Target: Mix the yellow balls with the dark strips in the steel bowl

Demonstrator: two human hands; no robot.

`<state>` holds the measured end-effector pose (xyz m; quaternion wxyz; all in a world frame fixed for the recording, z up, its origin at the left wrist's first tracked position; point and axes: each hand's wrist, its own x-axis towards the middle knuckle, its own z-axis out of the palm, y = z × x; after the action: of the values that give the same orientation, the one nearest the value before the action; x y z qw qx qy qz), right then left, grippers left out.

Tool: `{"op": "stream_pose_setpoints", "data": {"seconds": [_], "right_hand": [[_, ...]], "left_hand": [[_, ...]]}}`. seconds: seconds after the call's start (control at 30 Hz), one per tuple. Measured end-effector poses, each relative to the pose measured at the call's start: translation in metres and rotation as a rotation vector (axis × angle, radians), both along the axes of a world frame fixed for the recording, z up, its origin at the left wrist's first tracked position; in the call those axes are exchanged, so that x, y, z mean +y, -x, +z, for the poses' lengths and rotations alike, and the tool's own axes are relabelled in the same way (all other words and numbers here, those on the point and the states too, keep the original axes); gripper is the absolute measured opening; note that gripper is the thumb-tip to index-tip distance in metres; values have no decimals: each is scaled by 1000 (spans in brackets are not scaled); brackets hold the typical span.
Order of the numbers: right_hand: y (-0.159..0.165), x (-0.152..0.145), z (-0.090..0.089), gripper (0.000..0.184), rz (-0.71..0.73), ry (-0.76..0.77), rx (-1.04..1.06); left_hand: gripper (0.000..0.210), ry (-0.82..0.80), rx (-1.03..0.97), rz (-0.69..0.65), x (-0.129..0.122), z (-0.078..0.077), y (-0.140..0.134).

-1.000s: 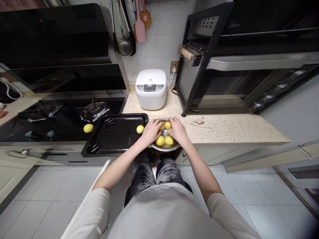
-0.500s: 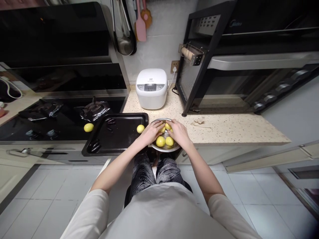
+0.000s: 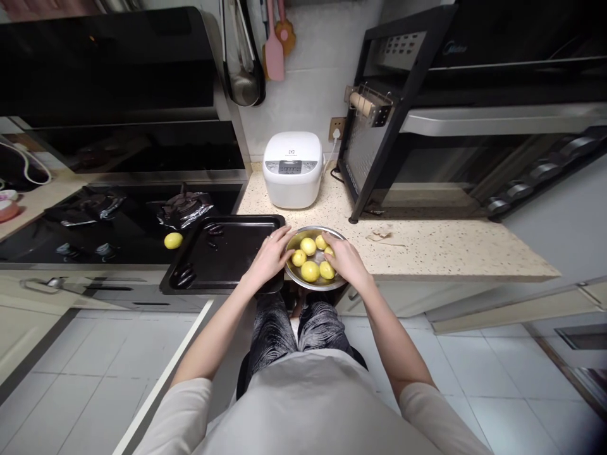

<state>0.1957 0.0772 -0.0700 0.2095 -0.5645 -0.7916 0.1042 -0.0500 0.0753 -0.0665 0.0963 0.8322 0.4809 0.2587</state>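
A round metal bowl (image 3: 315,285) stands at the counter's front edge with several yellow lemons (image 3: 310,272) in it. My left hand (image 3: 270,258) is at the bowl's left side, over the right edge of a black baking tray (image 3: 237,259). Its fingers and thumb are spread beside the rim; what lies under the palm is hidden. On the opposite side, my right hand (image 3: 347,258) reaches over the bowl's right rim, fingers apart and close to the lemons there. It partly covers one of them.
Another lemon (image 3: 173,240) lies on the black gas stove (image 3: 137,243), left of the tray. A white rice cooker (image 3: 292,180) stands behind the bowl. To the right, a black rack (image 3: 379,170) borders an oven (image 3: 436,177) on the speckled counter (image 3: 455,249).
My left hand has drawn left from over the bowl to its left side, uncovering a lemon there. The lemon seen at the tray's right edge is now out of sight. My right hand stays put.
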Motion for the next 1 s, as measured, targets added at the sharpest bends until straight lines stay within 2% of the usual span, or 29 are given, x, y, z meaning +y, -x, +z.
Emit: {"op": "stream_pose_setpoints", "data": {"seconds": [0.13,0.23,0.33,0.4,0.5,0.57,0.63,0.7,0.77,0.87,1.0], "right_hand": [[1,0,-7,66,10,-31,3],[0,-1,-11,71,44,-39,23],[-2,-4,-12,73,66,-35,69],[-4,-7,-12,68,30,-26,103],[-5,-12,-11,55,-46,-20,129],[-4,-14,-10,46,-75,-17,128],[-3,-15,-8,40,-92,-14,126],[-3,-16,-5,38,-91,-7,126],[-3,-18,-1,36,-62,10,124],[-6,-19,4,36,-15,42,104],[-12,-19,2,37,18,50,128]], "left_hand": [[42,6,18,185,-4,-7,21],[46,67,83,204,-2,-18,31],[47,61,90,212,5,-25,33],[40,41,70,236,8,-22,32],[34,-25,-61,263,4,-7,25],[34,-52,-172,224,-3,6,11],[35,-13,-219,91,-10,15,-10],[35,53,-203,-87,-14,18,-33],[36,85,-161,-189,-14,14,-51],[37,96,-95,-189,-8,4,-65],[35,102,-42,-198,-6,1,-64]]}}
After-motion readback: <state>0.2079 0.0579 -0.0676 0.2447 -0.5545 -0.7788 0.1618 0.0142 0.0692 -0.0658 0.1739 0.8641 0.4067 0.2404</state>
